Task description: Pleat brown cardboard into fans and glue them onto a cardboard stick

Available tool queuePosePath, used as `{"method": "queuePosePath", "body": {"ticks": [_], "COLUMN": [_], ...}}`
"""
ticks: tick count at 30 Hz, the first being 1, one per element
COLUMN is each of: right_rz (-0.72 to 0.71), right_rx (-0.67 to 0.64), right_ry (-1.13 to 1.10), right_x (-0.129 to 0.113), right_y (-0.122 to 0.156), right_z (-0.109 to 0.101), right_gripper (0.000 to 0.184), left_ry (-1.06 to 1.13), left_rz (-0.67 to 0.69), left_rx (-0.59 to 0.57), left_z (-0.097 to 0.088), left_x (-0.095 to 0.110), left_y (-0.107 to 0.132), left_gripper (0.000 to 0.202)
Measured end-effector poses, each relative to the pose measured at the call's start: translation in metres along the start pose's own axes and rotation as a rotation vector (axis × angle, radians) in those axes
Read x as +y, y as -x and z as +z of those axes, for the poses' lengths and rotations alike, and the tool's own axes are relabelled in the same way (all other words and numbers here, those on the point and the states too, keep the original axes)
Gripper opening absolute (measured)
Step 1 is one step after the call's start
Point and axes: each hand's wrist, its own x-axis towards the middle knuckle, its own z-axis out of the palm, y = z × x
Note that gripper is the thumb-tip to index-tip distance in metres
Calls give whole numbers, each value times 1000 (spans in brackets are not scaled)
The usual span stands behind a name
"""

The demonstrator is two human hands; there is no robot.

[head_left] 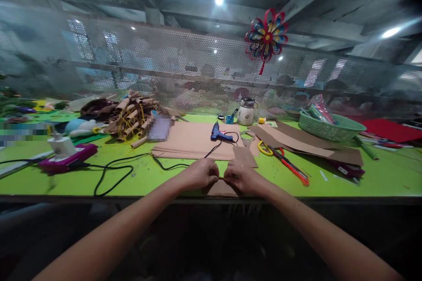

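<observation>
Close to the table's front edge, my left hand [201, 173] and my right hand [242, 175] face each other with fingers curled in. Both pinch the far edge of a small piece of brown paper [223, 188], which looks rolled or folded between the fingertips. The rest of that piece lies toward me on the green table [178, 186]. Just beyond my right hand is a small brown paper rectangle [245, 156]. Behind it, a stack of brown paper sheets [184, 138] carries a blue hot glue gun [221, 133].
Yellow-handled scissors [265, 148] and an orange cutter knife [296, 171] lie to the right, near a green basket [329, 127]. Black cord [132, 169] runs left to a purple power strip [74, 158]. Rolled brown paper tubes [132, 118] are heaped behind. A jar [245, 113] stands at the back.
</observation>
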Motion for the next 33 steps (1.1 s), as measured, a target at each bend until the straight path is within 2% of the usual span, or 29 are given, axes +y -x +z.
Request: {"method": "queuePosePath", "body": {"ticks": [5,9,12,16,19,23,33], "right_rz": [37,4,-21,-53,-69,-60,-25], "right_rx": [-89,-166,-189,-176,-158,-165,-165], "right_ry": [-25,-24,48,170,287,382,473], "right_x": [6,6,1,-7,-11,-16,-17], "right_y": [-7,-14,-15,-13,-11,-6,4], "right_z": [0,-4,-8,-8,-6,-7,-11], "right_gripper": [11,13,14,17,17,15,13], "left_ry": [-1,-51,-42,-2,-53,-149,-251], "left_rz": [-21,31,35,5,26,76,105], "left_rx": [21,68,47,-37,-72,-53,-56], "left_z": [7,7,3,-2,-3,-5,-14], "left_x": [1,6,8,5,3,6,22], "left_y": [-4,0,1,-4,-6,-3,6], "left_gripper": [15,16,18,18,15,11,10]}}
